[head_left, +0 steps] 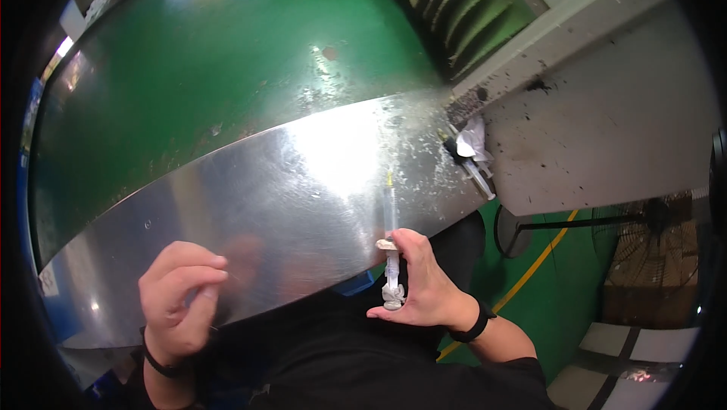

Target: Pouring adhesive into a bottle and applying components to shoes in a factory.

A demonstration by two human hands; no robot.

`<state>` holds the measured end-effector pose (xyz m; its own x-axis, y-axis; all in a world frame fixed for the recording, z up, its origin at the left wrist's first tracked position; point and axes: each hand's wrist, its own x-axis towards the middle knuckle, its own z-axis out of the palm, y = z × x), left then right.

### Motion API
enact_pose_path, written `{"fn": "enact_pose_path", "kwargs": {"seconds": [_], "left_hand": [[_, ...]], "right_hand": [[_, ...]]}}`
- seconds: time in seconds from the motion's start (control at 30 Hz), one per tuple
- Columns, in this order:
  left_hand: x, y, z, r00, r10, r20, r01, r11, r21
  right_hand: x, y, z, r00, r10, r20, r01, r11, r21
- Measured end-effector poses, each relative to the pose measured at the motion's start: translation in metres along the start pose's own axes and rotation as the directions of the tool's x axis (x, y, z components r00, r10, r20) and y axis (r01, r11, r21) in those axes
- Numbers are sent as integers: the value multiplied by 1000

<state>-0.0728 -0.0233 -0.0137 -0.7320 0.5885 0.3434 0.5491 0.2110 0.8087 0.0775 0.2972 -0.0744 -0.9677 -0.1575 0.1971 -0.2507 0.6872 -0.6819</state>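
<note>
My right hand (424, 281) grips a syringe (390, 209) near the front edge of the metal worktop. The thumb is at the plunger's end and the fingers are around the flange. The syringe points away from me, with a yellow tip at its far end and a clear barrel. Whitish, lumpy wrapping covers its flange and plunger end. To the left, my left hand (180, 296) is raised over the worktop's front edge, its thumb and fingertips pinched together. Whatever is between them is too small to make out.
Bare metal sheet (227, 205) covers the near worktop, and a green surface (250, 46) lies beyond it. A second syringe (478, 179) rests beside crumpled white material (471, 137) at the right. Hanging strips (454, 1) edge a machine opening at the back. A fan (644, 236) stands right.
</note>
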Motion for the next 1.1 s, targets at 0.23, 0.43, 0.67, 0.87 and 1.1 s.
{"fn": "enact_pose_path", "kwargs": {"seconds": [0.23,0.43,0.67,0.87,1.1], "left_hand": [[13,-6,20,980,-199,28,149,624,-767],[29,-29,28,964,-235,128,255,658,-709],[46,-26,45,916,-264,302,400,553,-731],[55,-46,61,879,-318,354,470,462,-752],[54,-84,45,884,-386,264,409,364,-837]], "right_hand": [[17,-4,-9,993,117,9,-118,993,13],[16,-5,-10,930,368,8,-360,905,226],[10,-40,-4,956,285,69,-293,921,258],[25,-50,13,998,7,61,-12,997,76],[22,-28,42,998,-52,28,49,992,114]]}}
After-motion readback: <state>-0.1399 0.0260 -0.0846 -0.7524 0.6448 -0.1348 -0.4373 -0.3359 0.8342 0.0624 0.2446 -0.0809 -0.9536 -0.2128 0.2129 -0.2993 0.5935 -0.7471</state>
